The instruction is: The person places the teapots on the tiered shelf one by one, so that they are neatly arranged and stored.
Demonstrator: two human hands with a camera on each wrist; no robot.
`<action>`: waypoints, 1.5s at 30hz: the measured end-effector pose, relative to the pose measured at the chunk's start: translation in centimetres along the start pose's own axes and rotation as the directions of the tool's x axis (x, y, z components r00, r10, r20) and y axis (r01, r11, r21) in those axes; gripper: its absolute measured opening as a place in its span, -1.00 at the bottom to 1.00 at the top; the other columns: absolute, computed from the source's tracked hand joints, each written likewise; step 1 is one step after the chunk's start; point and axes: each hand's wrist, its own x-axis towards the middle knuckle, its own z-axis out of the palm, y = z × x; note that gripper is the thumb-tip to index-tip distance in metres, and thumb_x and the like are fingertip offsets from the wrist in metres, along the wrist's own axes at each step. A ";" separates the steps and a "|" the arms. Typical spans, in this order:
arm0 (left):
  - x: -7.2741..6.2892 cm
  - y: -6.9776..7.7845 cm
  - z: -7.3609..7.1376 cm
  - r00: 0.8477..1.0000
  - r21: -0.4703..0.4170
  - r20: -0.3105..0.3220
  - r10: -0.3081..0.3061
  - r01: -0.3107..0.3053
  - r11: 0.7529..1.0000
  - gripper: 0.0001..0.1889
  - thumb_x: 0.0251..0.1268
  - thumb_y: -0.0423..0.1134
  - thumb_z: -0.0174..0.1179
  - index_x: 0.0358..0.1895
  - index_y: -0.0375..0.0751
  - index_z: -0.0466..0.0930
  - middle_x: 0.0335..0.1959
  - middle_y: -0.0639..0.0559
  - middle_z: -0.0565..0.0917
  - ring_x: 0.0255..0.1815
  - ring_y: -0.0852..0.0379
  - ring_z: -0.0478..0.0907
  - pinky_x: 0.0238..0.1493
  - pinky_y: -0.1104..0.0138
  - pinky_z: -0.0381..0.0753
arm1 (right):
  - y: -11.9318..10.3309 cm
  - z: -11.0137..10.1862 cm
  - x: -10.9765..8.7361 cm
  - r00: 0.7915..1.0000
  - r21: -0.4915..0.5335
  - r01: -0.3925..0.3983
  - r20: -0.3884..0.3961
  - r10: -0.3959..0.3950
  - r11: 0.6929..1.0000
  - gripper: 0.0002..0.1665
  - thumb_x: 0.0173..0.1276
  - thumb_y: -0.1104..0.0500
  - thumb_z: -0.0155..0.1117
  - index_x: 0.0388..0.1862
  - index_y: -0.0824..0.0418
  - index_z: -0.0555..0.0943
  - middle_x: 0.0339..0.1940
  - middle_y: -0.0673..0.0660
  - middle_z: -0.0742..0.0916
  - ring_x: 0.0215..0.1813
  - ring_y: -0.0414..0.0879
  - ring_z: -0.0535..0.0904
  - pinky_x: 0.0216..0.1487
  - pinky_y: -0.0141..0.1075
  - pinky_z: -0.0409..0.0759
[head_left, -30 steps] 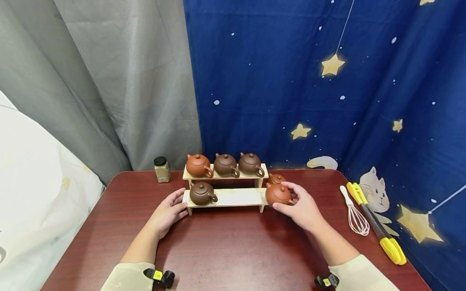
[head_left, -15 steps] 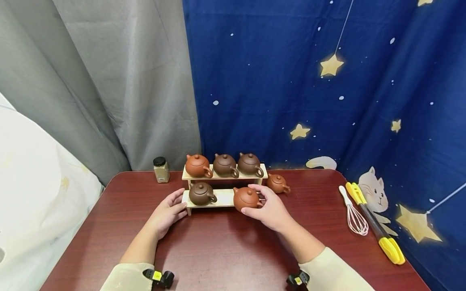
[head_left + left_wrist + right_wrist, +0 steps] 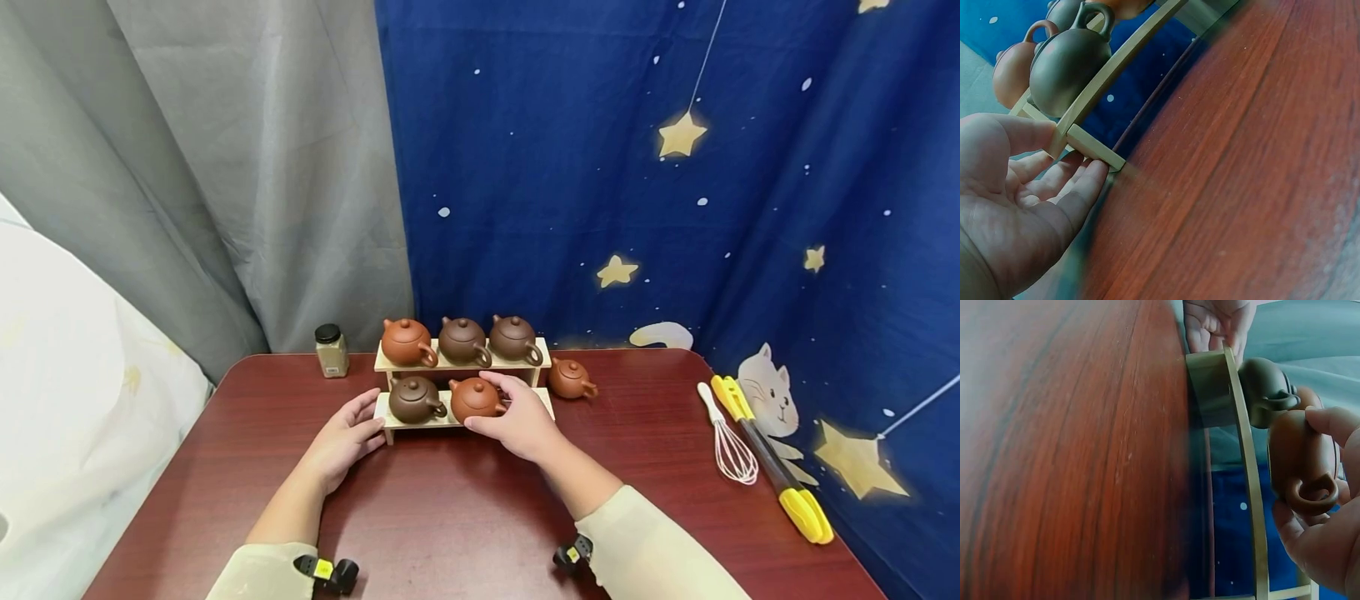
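My right hand [image 3: 521,421] holds a reddish-brown clay teapot [image 3: 474,400] by its body, thumb at the front and fingers behind. In the right wrist view a thin gap shows between this teapot [image 3: 1297,453] and the shelf board [image 3: 1252,487]. To its left, a dark brown teapot [image 3: 412,402] stands on the lower step of a pale wooden two-tier rack [image 3: 381,408]. My left hand [image 3: 348,437] grips the left end of that step; in the left wrist view its thumb lies on the board [image 3: 1100,84] and the fingers touch the leg [image 3: 1094,147].
On the upper step stand one reddish teapot [image 3: 407,342] and two dark ones, including a middle teapot [image 3: 462,342]. Another reddish teapot [image 3: 570,379] sits right of the rack. A black-lidded jar [image 3: 332,352] is at left; a whisk [image 3: 733,446] and yellow-ended tongs [image 3: 776,462] lie at right.
My right hand has carried the reddish-brown teapot leftward, from the lower step's right end to beside the dark teapot. The teapot right of the rack is now fully visible. My left hand stays put.
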 end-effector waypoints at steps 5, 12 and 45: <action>0.0 0.0 0.1 1.000 0.002 0.002 -0.001 0.001 1.000 -0.24 0.70 -0.31 0.06 0.77 -0.18 -0.10 0.71 -0.29 0.18 0.27 0.28 0.56 0.25 0.33 0.66 | 0.1 0.8 0.5 1.000 -0.075 -0.008 -0.027 0.006 0.997 -0.02 0.11 -0.07 0.75 0.51 0.02 0.56 0.44 0.16 0.63 0.31 0.02 0.67 0.36 -0.06 0.64; 0.1 0.1 0.0 1.000 0.004 0.001 0.001 -0.001 1.000 -0.25 0.70 -0.30 0.07 0.77 -0.14 -0.08 0.72 -0.27 0.18 0.28 0.27 0.55 0.25 0.33 0.66 | 0.1 1.4 0.9 0.998 -0.047 -0.039 -0.043 0.037 0.998 -0.02 0.17 -0.09 0.72 0.55 0.04 0.53 0.51 0.21 0.58 0.34 0.02 0.67 0.32 -0.13 0.70; 0.1 -0.1 -0.1 1.000 -0.006 -0.002 -0.002 0.002 1.000 -0.25 0.69 -0.32 0.07 0.77 -0.14 -0.07 0.71 -0.28 0.19 0.24 0.29 0.57 0.25 0.34 0.66 | 2.9 -8.0 -2.5 0.972 0.075 0.028 -0.236 -0.010 0.997 -0.40 0.38 0.28 0.53 0.37 0.28 0.60 0.34 0.29 0.71 0.27 0.12 0.67 0.18 -0.22 0.73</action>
